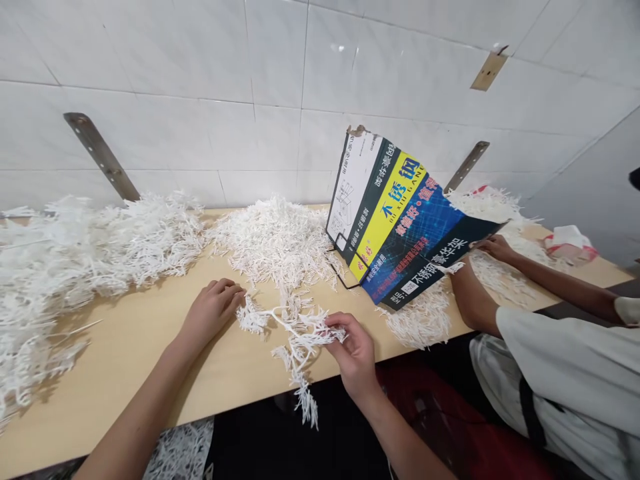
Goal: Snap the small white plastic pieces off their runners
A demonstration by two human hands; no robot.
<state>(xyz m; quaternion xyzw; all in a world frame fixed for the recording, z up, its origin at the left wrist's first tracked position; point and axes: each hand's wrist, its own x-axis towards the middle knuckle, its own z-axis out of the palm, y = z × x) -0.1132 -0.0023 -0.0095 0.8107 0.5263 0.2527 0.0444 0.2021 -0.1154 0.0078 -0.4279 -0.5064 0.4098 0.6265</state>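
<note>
Head view: a white branching sprig (295, 325) lies between the two hands, near the front edge of the surface (125, 360); its main stem runs roughly left to right, more along that edge than across it, while one feathery limb trails toward the person and hangs past the front edge. Right hand (353, 347) has hold of the sprig, thumb and fingertips closed on its right end, with the wrist out beyond the edge; from those fingers the rest of the piece extends leftward and down. Left hand (213, 310) sits over the surface at the opposite end, fingers curled and close together; the sprig's left cluster is right at their tips, though whether they pinch it or merely rest beside it I cannot tell. The right hand is thus the nearer one to the hanging limb, the left the nearer one to the left cluster; the middle of the stem lies bare between them. Behind the sprig, toward the back edge, stands a loose white heap (280, 240); a bigger white tangle (95, 240) covers the back left; right of the heap a printed cardboard panel (395, 227) leans, with a co-worker's hand (495, 250) at its right side.
</note>
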